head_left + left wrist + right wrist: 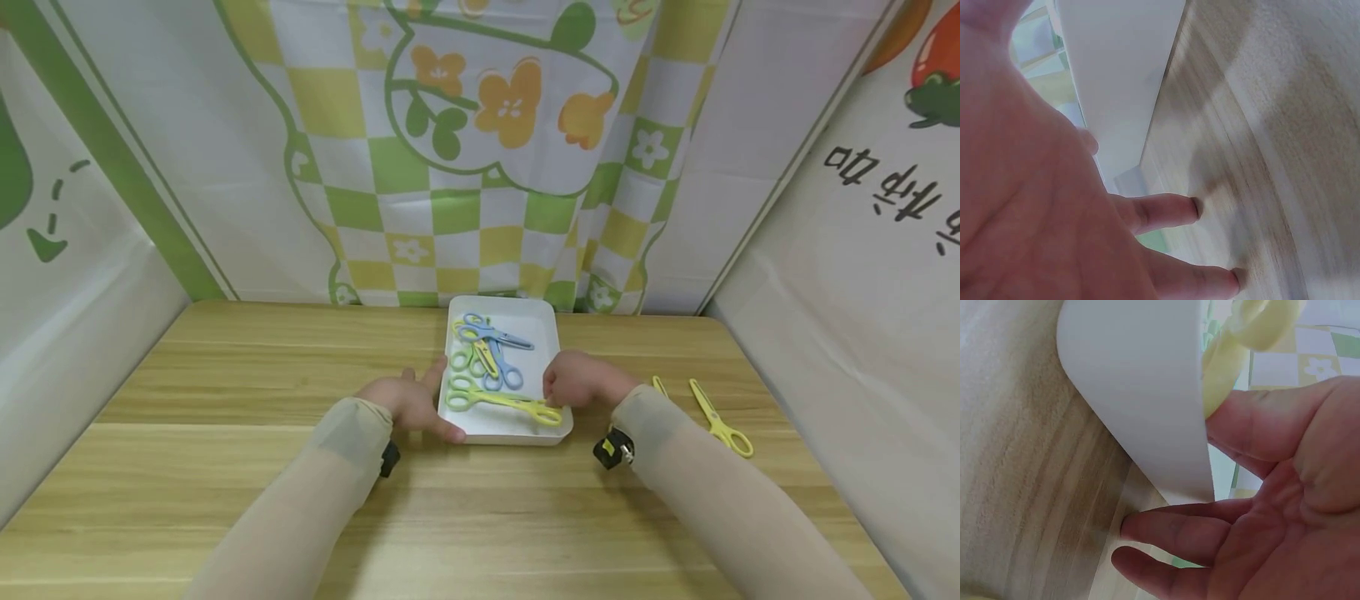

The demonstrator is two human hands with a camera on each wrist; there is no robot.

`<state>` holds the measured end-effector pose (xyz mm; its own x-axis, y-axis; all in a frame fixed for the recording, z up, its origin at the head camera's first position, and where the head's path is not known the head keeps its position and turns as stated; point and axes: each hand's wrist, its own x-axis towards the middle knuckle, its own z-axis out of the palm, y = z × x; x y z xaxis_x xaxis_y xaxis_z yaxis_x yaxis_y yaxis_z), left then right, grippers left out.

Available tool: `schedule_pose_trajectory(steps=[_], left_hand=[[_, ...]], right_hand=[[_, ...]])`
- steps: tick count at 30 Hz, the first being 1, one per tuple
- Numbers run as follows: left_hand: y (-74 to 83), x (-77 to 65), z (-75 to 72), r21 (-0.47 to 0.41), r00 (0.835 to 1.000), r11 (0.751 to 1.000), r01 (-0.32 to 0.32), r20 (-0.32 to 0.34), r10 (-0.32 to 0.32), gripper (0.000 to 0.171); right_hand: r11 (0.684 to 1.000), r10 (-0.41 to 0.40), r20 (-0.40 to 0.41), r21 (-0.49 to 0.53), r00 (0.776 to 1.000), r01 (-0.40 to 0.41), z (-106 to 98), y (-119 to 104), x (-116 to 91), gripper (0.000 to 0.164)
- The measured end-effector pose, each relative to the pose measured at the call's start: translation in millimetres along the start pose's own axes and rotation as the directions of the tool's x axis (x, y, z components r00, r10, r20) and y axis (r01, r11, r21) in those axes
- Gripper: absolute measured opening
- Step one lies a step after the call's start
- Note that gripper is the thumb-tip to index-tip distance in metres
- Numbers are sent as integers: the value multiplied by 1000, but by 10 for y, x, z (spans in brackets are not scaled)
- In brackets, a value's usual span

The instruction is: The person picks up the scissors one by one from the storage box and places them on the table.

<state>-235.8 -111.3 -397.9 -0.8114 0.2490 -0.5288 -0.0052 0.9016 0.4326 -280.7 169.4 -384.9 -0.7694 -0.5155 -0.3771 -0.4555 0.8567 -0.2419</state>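
A white tray (510,429) holds several scissors: blue scissors (498,336) at the back, green scissors (461,358) at the left, and a yellow-handled pair (546,413) across the front. My left hand (405,404) rests against the tray's left side, thumb at the front corner; in the left wrist view two fingers (1166,209) stretch past its wall. Over the right rim, my right hand (581,379) pinches the yellow scissors by thumb and forefinger. Its thumb (1260,419) meets their yellow handle (1222,375), while other fingers stay outside the wall.
Yellow scissors (720,421) lie on the wooden table (225,442) right of the tray. A second yellow tip (659,385) shows beside them, mostly hidden by my right forearm. A checked cloth (480,217) hangs behind the tray.
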Motion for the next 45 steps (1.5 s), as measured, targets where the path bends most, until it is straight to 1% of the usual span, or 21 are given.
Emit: schedule_pose_trajectory(steps=[5,11,16,20,25,27,31,33,39,44,45], left_hand=[[6,-12,0,-4,1000,1000,-4,0,4,137],[0,-2,6,-2,1000,1000,-5,-1,5,134],[-4,19,6,-1,1000,1000,0,2,0,135],[-1,4,5,-1,1000,1000,-8,0,8,134],[4,-9,0,-5,1000,1000,-9,0,9,133],[4,-6,0,-7,1000,1000,-7,1,7,133],[3,-9,-1,-11,1000,1000,-3,2,3,132],[2,-13,-2,-10,1000,1000,-2,2,2,133],[10,-39,-5,-9,1000,1000,2,10,-2,137],[13,-44,-6,-13,1000,1000,-10,3,10,134],[12,-43,-5,-12,1000,1000,-11,2,11,134]], right_hand=[[999,13,13,47,1000,-14,0,38,14,16],[991,52,27,121,998,-55,4,77,19,16],[985,61,22,162,998,-64,2,87,11,17],[977,77,11,198,997,-78,4,93,-2,16],[956,115,-10,272,993,-108,15,127,-15,13],[942,136,-13,312,991,-125,26,139,-14,12],[922,163,-12,358,987,-148,35,149,-18,11],[918,168,-12,367,986,-152,33,149,-25,11],[887,177,-12,435,984,-154,27,166,-69,10],[859,177,-15,491,984,-147,27,218,-96,11],[857,174,-19,495,985,-142,29,231,-101,11]])
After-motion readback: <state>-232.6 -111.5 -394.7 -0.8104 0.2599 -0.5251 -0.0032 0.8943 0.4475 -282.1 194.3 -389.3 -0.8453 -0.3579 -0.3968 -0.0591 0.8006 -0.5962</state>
